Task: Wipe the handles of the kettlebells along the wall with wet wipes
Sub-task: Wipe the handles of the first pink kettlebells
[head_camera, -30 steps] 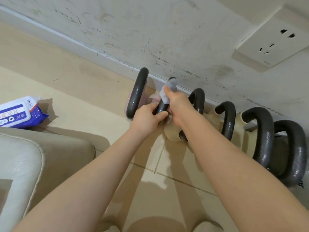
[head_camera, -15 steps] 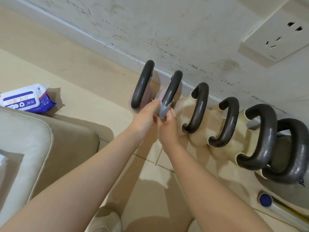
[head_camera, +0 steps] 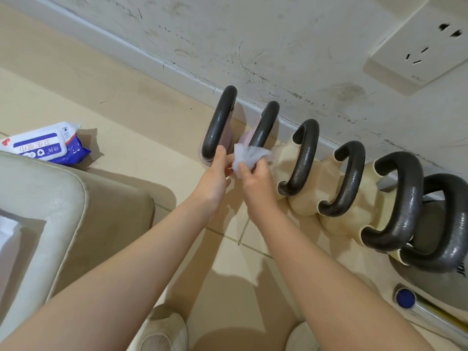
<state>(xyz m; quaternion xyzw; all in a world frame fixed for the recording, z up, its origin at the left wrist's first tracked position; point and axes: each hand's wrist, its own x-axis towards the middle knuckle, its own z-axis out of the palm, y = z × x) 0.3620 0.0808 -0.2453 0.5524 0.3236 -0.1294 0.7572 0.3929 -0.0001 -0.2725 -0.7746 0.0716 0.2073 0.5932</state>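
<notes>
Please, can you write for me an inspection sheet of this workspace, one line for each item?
Surface: beige tiled floor, with shadows.
Job's things: six kettlebells in a row along the wall, black handles up; second handle nearest the hands; crumpled wet wipe; wipes pack lying on the floor.
Clutter: blue-capped tube on the floor beside the last kettlebell.
Hands: right hand pinches the wipe; left hand beside it, fingers at the wipe's edge, grip unclear.
Cables: nothing seen.
Surroundings: scuffed white wall, wall socket, beige cushion, shoes.
</notes>
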